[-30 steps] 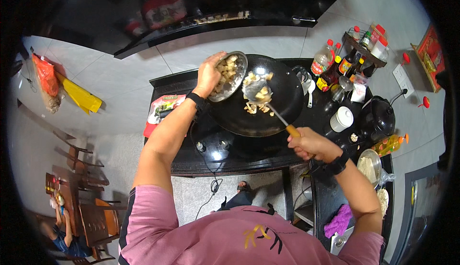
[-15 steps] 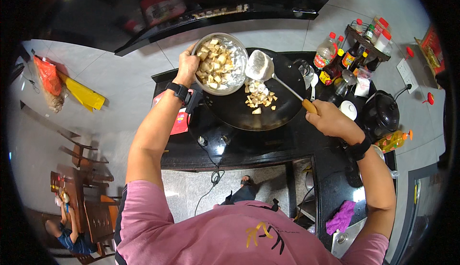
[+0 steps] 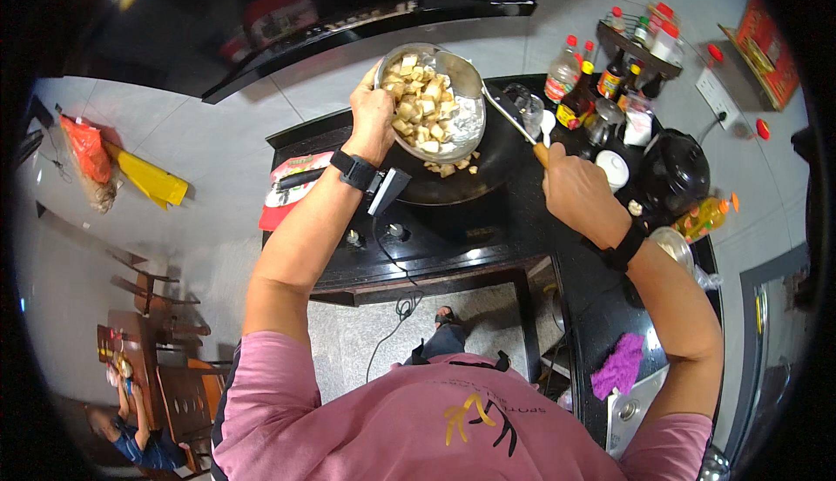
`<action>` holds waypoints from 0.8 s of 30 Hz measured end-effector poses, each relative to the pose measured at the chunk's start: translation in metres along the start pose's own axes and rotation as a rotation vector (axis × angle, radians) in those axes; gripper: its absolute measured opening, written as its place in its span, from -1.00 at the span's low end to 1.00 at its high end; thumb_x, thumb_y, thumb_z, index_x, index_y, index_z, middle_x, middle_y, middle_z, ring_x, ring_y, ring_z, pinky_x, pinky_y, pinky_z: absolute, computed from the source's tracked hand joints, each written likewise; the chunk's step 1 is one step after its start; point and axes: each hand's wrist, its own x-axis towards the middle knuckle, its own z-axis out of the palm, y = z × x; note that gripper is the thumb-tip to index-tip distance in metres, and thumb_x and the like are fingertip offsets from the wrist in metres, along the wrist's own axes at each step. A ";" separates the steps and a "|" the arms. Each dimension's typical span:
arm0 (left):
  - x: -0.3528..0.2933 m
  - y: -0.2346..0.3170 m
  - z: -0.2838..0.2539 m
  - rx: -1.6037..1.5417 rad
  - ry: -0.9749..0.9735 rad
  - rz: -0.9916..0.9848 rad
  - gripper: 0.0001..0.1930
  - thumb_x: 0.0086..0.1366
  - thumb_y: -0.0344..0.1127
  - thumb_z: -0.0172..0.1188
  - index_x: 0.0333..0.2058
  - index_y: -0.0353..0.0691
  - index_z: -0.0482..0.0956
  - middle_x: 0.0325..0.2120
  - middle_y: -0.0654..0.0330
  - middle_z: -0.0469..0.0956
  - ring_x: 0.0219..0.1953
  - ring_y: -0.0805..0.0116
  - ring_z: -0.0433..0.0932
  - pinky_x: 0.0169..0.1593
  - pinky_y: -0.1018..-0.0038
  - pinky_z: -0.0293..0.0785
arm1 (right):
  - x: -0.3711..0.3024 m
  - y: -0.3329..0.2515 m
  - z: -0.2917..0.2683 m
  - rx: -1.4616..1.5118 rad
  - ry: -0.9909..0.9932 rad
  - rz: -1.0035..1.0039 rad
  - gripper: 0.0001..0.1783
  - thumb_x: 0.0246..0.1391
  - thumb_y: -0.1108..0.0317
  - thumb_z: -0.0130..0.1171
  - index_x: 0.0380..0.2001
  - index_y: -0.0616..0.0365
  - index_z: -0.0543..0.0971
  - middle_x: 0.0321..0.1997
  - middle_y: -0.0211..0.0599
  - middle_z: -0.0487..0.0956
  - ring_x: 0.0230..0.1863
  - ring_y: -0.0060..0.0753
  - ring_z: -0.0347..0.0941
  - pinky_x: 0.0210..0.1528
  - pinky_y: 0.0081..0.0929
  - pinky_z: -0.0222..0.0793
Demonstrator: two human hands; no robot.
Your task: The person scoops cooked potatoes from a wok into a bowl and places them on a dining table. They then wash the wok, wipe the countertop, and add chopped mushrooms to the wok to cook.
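My left hand (image 3: 374, 117) grips the rim of a round metal bowl (image 3: 471, 89), tilted above the black wok (image 3: 435, 192). Inside the bowl lie many pale, brown-edged diced chunks (image 3: 427, 108), and a whitish film coats its wall. A few diced pieces (image 3: 451, 168) rest in the wok, partly hidden beneath the bowl. My right hand (image 3: 576, 181) is closed round the wooden handle of a wok spatula (image 3: 520, 127). Its metal blade is seen nearly edge-on beside the bowl's right rim; I cannot tell whether they touch.
Bottles (image 3: 575, 98) and a small rack (image 3: 640, 50) of seasonings stand at the back right. Near my right forearm are a white lidded jar (image 3: 612, 170) and a black cooker (image 3: 675, 172). A red packet (image 3: 283, 194) lies left. Another person (image 3: 144, 437) sits far left.
The bowl has moved right over the wok and tipped further, covering more of it. The spatula blade has swung from flat at the bowl's edge to nearly edge-on. My view has shifted.
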 end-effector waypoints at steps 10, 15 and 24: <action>-0.122 -0.097 0.127 -0.063 -0.309 -0.109 -0.43 0.11 -0.80 -0.13 0.10 -0.36 0.51 -0.05 0.06 0.59 -0.07 0.33 0.58 0.02 0.45 0.51 | -0.204 0.071 -0.051 -0.330 -0.327 0.213 -0.72 0.09 0.38 0.05 -0.19 0.37 0.42 -0.53 -0.02 0.60 -0.49 -0.06 0.62 -0.50 -0.21 0.51; -0.210 -0.174 0.173 -0.126 -0.452 -0.255 -0.37 0.04 -0.80 -0.19 0.13 -0.41 0.47 -0.03 0.04 0.58 -0.04 0.29 0.59 0.07 0.46 0.47 | -0.284 0.099 -0.057 0.138 -0.640 0.438 -0.70 0.06 0.41 0.01 -0.24 0.50 0.41 -0.50 0.19 0.56 -0.41 0.18 0.57 -0.40 -0.09 0.50; -0.303 -0.305 0.186 -0.267 -0.255 -0.722 -0.31 0.01 -0.82 -0.22 0.16 -0.33 0.44 -0.03 0.05 0.55 -0.12 0.29 0.59 -0.10 0.48 0.53 | -0.285 0.151 -0.056 -0.557 -0.680 0.167 -0.85 -0.02 0.41 0.13 -0.49 0.09 0.68 -0.44 -0.17 0.66 -0.35 -0.16 0.65 -0.34 -0.29 0.55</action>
